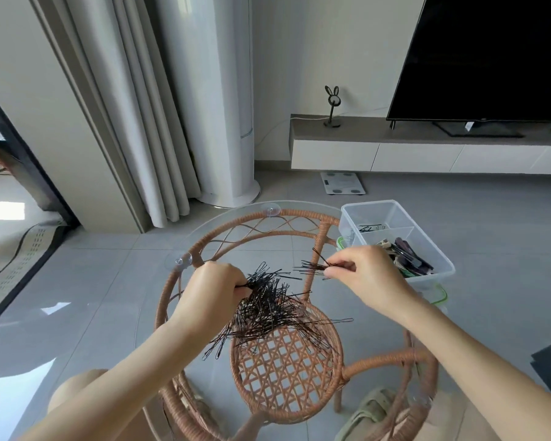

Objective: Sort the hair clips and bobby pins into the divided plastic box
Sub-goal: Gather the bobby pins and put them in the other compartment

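While the bobby-pin pile [268, 310] is pinched by the left hand [215, 289], a small bundle [312, 267] lying crosswise is pinched by the right hand [366, 275], nearer the divided plastic box [433, 249] behind it.

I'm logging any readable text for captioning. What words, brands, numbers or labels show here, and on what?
No text can be read.
White tag under the television: too small to read.
Bathroom scale: grey marks only, no legible digits.
Divided plastic box: no label visible.
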A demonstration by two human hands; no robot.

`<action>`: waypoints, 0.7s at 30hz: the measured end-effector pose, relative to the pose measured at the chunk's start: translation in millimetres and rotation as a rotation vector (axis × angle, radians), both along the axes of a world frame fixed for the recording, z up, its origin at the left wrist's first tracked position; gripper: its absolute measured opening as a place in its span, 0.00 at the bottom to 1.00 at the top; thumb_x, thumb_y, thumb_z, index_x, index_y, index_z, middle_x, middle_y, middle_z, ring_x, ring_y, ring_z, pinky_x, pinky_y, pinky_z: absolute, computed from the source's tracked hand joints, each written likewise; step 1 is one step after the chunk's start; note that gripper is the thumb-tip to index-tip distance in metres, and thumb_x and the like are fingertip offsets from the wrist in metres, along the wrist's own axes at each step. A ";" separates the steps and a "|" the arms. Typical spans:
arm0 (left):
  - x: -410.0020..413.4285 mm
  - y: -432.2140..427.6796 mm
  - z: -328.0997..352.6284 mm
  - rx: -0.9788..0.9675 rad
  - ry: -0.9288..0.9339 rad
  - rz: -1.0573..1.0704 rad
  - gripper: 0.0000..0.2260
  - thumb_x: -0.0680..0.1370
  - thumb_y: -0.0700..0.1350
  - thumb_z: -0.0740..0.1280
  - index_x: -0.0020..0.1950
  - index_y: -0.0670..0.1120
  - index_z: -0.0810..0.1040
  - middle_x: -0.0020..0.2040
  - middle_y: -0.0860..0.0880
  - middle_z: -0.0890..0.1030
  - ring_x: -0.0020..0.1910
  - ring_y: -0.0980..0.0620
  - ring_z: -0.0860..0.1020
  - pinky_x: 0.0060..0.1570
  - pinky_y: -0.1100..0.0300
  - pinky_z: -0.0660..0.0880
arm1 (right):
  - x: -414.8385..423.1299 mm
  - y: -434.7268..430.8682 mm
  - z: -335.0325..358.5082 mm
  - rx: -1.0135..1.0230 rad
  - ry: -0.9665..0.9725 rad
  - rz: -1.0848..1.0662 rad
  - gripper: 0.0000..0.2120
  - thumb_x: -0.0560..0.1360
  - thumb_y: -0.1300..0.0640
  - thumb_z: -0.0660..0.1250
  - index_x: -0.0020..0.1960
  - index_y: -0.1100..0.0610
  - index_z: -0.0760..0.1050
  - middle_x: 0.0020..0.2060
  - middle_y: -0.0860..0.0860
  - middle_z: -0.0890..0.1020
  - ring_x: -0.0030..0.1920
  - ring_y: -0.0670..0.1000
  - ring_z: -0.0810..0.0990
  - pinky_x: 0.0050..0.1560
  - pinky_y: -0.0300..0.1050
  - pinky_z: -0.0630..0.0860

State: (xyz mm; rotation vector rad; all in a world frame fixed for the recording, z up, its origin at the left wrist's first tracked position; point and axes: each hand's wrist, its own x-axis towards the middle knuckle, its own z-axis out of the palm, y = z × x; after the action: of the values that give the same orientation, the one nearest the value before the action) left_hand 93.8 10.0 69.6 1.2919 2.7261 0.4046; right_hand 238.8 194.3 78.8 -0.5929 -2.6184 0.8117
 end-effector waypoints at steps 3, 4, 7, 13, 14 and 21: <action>-1.9 9.2 11.2 0.048 -0.019 0.009 0.15 0.76 0.48 0.67 0.32 0.41 0.73 0.27 0.47 0.71 0.26 0.51 0.64 0.26 0.64 0.59 | 1.4 23.5 12.1 -0.044 0.050 -0.051 0.03 0.69 0.61 0.71 0.42 0.58 0.83 0.31 0.42 0.81 0.32 0.35 0.77 0.35 0.27 0.69; -3.0 12.0 14.1 0.059 -0.017 0.010 0.14 0.76 0.48 0.67 0.34 0.41 0.77 0.27 0.46 0.74 0.26 0.51 0.66 0.26 0.64 0.60 | 1.0 32.5 15.3 -0.054 0.059 -0.068 0.03 0.69 0.62 0.71 0.42 0.58 0.83 0.31 0.43 0.81 0.31 0.33 0.77 0.34 0.27 0.69; -5.9 25.6 21.7 0.083 -0.005 -0.005 0.11 0.75 0.48 0.67 0.42 0.41 0.82 0.35 0.43 0.83 0.31 0.47 0.77 0.32 0.60 0.70 | -0.6 68.9 27.3 0.008 0.082 -0.123 0.03 0.70 0.63 0.71 0.42 0.58 0.83 0.33 0.48 0.82 0.32 0.33 0.77 0.36 0.25 0.69; -9.3 55.9 33.3 0.092 -0.042 -0.021 0.09 0.75 0.47 0.68 0.43 0.42 0.83 0.31 0.44 0.80 0.27 0.50 0.71 0.30 0.60 0.67 | -17.6 151.3 34.5 0.244 -0.141 -0.144 0.06 0.72 0.62 0.68 0.46 0.63 0.81 0.42 0.56 0.84 0.44 0.54 0.79 0.44 0.42 0.69; -9.3 60.9 36.0 0.084 -0.048 -0.031 0.09 0.75 0.47 0.67 0.43 0.42 0.83 0.28 0.46 0.77 0.25 0.52 0.68 0.28 0.61 0.64 | -23.7 160.4 31.3 0.290 -0.216 -0.122 0.06 0.72 0.62 0.68 0.46 0.64 0.81 0.44 0.58 0.84 0.46 0.56 0.79 0.44 0.42 0.68; -9.1 89.7 53.5 0.093 -0.033 -0.058 0.10 0.75 0.46 0.67 0.38 0.41 0.81 0.25 0.48 0.71 0.23 0.53 0.63 0.27 0.62 0.62 | -55.9 177.6 -6.9 0.259 -0.562 0.060 0.11 0.69 0.58 0.71 0.51 0.58 0.81 0.45 0.50 0.83 0.48 0.50 0.79 0.50 0.40 0.72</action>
State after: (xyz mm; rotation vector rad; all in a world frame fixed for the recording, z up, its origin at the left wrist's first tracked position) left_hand 84.7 99.8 123.1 1.3706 2.6647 0.5477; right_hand 183.0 371.9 71.9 -0.7566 -3.1892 0.3358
